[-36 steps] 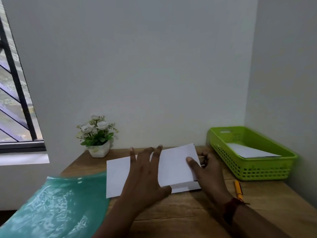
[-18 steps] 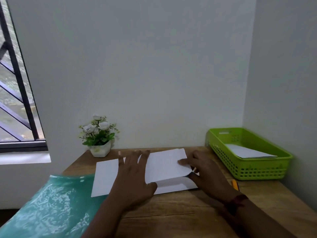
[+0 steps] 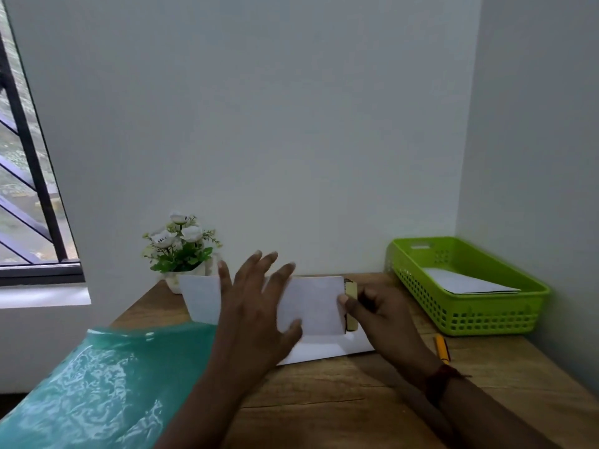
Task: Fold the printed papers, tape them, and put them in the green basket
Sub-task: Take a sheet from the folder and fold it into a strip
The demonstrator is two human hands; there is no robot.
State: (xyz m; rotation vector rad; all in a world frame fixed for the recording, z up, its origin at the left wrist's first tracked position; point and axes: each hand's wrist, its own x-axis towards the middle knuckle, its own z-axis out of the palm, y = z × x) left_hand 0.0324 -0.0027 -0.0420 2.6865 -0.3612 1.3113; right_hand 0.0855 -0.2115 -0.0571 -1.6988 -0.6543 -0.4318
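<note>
A white printed paper (image 3: 312, 307) lies on the wooden desk (image 3: 340, 393), its top layer folded over a lower layer that shows along the near edge. My left hand (image 3: 256, 306) is spread over the fold with straight fingers, blurred by motion. At the flap's right edge my right hand (image 3: 382, 319) pinches the paper, thumb on top and fingers curled. A brownish tape roll (image 3: 352, 289) peeks out behind that edge, mostly hidden. The green basket (image 3: 473, 314) stands at the right wall with a folded paper (image 3: 466, 281) inside.
A teal plastic sheet (image 3: 97, 384) covers the desk's near left corner. A white flower pot (image 3: 181, 247) stands at the back left by the wall. A yellow pen (image 3: 441, 348) lies just in front of the basket. Walls close off the back and right.
The folded layer has been drawn further left over the sheet. My left hand has lifted and spread its fingers. My right hand has stayed at the flap's right edge, and the tape roll now shows.
</note>
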